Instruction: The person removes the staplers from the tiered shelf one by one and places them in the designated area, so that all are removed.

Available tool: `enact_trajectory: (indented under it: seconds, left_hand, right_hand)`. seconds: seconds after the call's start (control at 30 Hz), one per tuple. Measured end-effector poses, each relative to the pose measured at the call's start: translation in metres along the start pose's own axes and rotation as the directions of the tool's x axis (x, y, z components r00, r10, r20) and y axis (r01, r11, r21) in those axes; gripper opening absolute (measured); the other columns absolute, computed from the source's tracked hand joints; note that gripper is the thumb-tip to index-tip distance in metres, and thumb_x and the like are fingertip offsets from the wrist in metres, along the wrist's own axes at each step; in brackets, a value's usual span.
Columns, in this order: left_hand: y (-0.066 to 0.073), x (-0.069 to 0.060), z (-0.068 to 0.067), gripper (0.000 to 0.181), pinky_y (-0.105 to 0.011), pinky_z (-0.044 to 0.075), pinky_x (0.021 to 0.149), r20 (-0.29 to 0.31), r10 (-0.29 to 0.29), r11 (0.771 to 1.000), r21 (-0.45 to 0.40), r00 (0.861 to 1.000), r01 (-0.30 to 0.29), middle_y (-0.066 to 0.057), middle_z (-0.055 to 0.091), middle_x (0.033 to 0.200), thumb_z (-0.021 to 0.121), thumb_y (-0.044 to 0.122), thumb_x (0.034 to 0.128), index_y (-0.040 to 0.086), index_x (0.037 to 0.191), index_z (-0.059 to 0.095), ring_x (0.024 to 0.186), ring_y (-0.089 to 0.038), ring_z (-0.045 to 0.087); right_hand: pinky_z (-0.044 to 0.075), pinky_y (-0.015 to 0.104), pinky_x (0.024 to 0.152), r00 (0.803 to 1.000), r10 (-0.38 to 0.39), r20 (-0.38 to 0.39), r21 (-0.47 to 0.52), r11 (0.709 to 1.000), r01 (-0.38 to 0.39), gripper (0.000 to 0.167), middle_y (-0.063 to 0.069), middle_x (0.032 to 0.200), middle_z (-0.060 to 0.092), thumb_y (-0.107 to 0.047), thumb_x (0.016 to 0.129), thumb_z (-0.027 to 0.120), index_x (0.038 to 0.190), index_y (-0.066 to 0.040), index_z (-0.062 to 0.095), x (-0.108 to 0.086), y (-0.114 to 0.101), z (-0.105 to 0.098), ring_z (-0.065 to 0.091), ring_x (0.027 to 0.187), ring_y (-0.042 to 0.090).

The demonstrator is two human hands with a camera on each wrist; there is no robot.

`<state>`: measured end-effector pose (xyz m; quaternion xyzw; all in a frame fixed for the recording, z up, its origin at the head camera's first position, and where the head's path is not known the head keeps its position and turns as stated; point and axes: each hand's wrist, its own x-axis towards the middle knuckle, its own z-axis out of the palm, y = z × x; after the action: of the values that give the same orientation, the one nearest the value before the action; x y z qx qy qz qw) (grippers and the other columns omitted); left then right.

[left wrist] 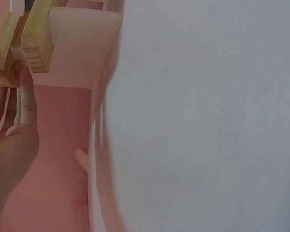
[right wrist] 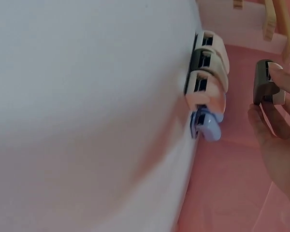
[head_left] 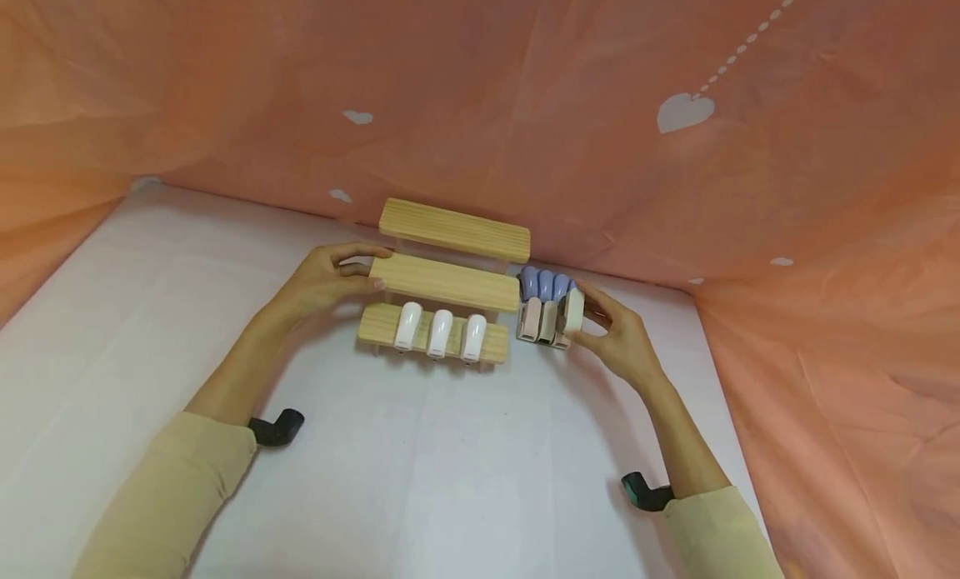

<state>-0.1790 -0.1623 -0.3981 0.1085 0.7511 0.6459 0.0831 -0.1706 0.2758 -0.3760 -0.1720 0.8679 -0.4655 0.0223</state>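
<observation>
My left hand (head_left: 318, 279) grips the left end of the middle board of a three-step wooden shelf (head_left: 442, 282), thumb at the front edge and fingers behind. My right hand (head_left: 622, 341) pinches a small white-and-grey stapler (head_left: 573, 311) between thumb and fingers, raised above the surface. In the right wrist view this stapler (right wrist: 264, 83) hangs apart from the others. Beside the shelf stands a row of pinkish and greyish staplers (head_left: 530, 319), with blue staplers (head_left: 546, 285) behind. Spaced along the lowest board are three white staplers (head_left: 440, 333). The middle and top boards bear nothing.
All of this stands near the back edge of a white-covered table (head_left: 450, 471). An orange-pink cloth (head_left: 450, 87) with white hearts hangs closely behind and along the sides. Clear supports (left wrist: 87, 34) hold up the boards.
</observation>
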Motion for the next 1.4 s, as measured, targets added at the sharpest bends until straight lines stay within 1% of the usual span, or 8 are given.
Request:
enact_trajectory:
  seconds: [0.23,0.4,0.57,0.73,0.9,1.03,1.23,1.4]
  left_hand:
    - [-0.001,0.0,0.002,0.048,-0.025,0.052,0.086,-0.014,-0.007,1.0,-0.003,1.0,0.007,-0.006,0.062,0.133,0.079,0.014,0.0864,0.008,0.131,0.064,0.103,-0.01,0.065]
    - [0.0,0.0,0.002,0.047,-0.027,0.052,0.083,-0.006,-0.01,1.0,-0.002,1.0,0.01,-0.005,0.07,0.116,0.079,0.013,0.086,0.009,0.13,0.064,0.091,-0.012,0.067]
    - [-0.001,0.0,0.003,0.049,-0.025,0.052,0.085,0.015,-0.002,1.0,-0.018,1.0,0.002,-0.004,0.068,0.121,0.078,0.012,0.0873,0.005,0.132,0.062,0.097,-0.01,0.066]
    - [-0.002,-0.001,0.003,0.048,-0.025,0.052,0.085,0.014,-0.008,1.0,-0.024,1.0,0.008,-0.007,0.07,0.115,0.078,0.012,0.0874,0.005,0.132,0.062,0.097,-0.012,0.067]
    - [-0.001,0.0,0.002,0.048,-0.024,0.052,0.086,0.008,0.006,1.0,0.004,1.0,-0.006,-0.012,0.064,0.127,0.077,0.013,0.088,0.005,0.132,0.062,0.102,-0.011,0.066]
    - [0.0,0.001,0.003,0.048,-0.024,0.051,0.088,-0.001,-0.009,1.0,0.016,1.0,0.009,-0.012,0.063,0.13,0.078,0.016,0.088,0.008,0.132,0.062,0.104,-0.011,0.065]
    - [0.001,0.001,0.004,0.046,-0.029,0.05,0.088,-0.036,-0.064,0.998,0.008,0.997,0.064,-0.009,0.07,0.116,0.081,0.02,0.0857,0.015,0.129,0.066,0.1,-0.015,0.067]
    - [0.002,0.0,0.004,0.046,-0.031,0.051,0.087,-0.03,-0.059,0.998,-0.002,0.998,0.059,-0.009,0.072,0.11,0.081,0.02,0.0854,0.014,0.129,0.066,0.096,-0.017,0.068]
  right_hand:
    - [0.047,0.029,0.1,1.0,0.03,-0.001,0.0,1.0,-0.03,0.072,0.026,0.135,0.056,0.015,0.078,0.073,0.143,0.005,0.046,-0.007,0.013,-0.009,0.057,0.121,0.039]
    - [0.046,0.027,0.101,0.999,0.032,-0.009,0.001,0.999,-0.032,0.07,0.025,0.133,0.058,0.014,0.078,0.074,0.142,0.003,0.049,-0.011,0.022,-0.012,0.058,0.121,0.038]
    - [0.048,0.032,0.1,0.999,0.051,-0.003,0.018,0.999,-0.051,0.069,0.026,0.133,0.057,0.012,0.08,0.074,0.143,0.003,0.048,-0.015,0.025,-0.013,0.057,0.122,0.038]
    - [0.049,0.031,0.098,0.998,0.069,-0.002,0.021,0.997,-0.069,0.071,0.028,0.133,0.056,0.011,0.081,0.074,0.145,0.004,0.045,-0.014,0.037,-0.013,0.057,0.121,0.04]
    - [0.049,0.037,0.098,0.997,0.081,0.008,-0.007,0.997,-0.081,0.071,0.028,0.132,0.057,0.01,0.081,0.075,0.145,0.003,0.046,-0.011,0.042,-0.012,0.058,0.12,0.04]
    - [0.049,0.042,0.098,0.996,0.084,0.014,-0.028,0.996,-0.084,0.07,0.028,0.13,0.059,0.009,0.08,0.077,0.143,0.001,0.048,-0.009,0.044,-0.011,0.059,0.119,0.04]
    - [0.049,0.043,0.098,0.996,0.08,0.027,-0.015,0.997,-0.08,0.07,0.029,0.129,0.059,0.009,0.078,0.078,0.142,0.003,0.049,-0.007,0.048,-0.007,0.059,0.118,0.043]
    - [0.049,0.044,0.099,0.995,0.092,0.027,-0.041,0.995,-0.091,0.07,0.028,0.13,0.058,0.009,0.078,0.078,0.142,0.002,0.049,-0.007,0.05,-0.006,0.059,0.118,0.042]
